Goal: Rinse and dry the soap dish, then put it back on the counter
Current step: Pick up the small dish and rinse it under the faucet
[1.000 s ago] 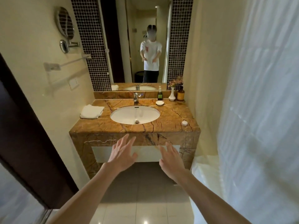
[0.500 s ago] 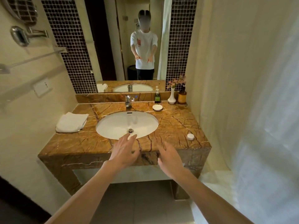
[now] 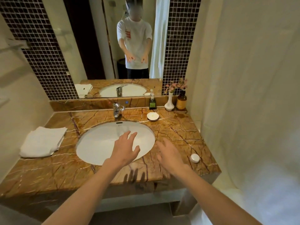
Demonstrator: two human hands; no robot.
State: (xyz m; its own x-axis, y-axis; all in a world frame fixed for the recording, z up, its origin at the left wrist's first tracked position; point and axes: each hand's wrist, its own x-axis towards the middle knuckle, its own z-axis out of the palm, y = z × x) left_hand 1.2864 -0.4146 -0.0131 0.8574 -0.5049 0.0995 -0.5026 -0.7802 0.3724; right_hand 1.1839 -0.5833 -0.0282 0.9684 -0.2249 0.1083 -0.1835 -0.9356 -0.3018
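Observation:
A small white oval soap dish (image 3: 152, 116) with a yellowish smear sits on the brown marble counter (image 3: 177, 127), behind the right side of the white basin (image 3: 97, 143) and right of the chrome tap (image 3: 117, 109). My left hand (image 3: 125, 150) hovers over the basin's front right part, fingers spread, holding nothing. Over the counter just right of the basin is my right hand (image 3: 169, 155), also open and empty. Both hands are well short of the dish. A folded white towel (image 3: 43, 141) lies at the counter's left end.
A small round white object (image 3: 195, 158) lies near the counter's front right. A green soap pump bottle (image 3: 152, 102), a white vase with pink flowers (image 3: 169, 103) and an amber bottle (image 3: 181, 102) stand along the back right. A mirror is behind, a white curtain hangs at the right.
I have come closer to the counter. Both hands moved forward, from in front of the counter's edge to over the basin and the countertop. They stay open and empty.

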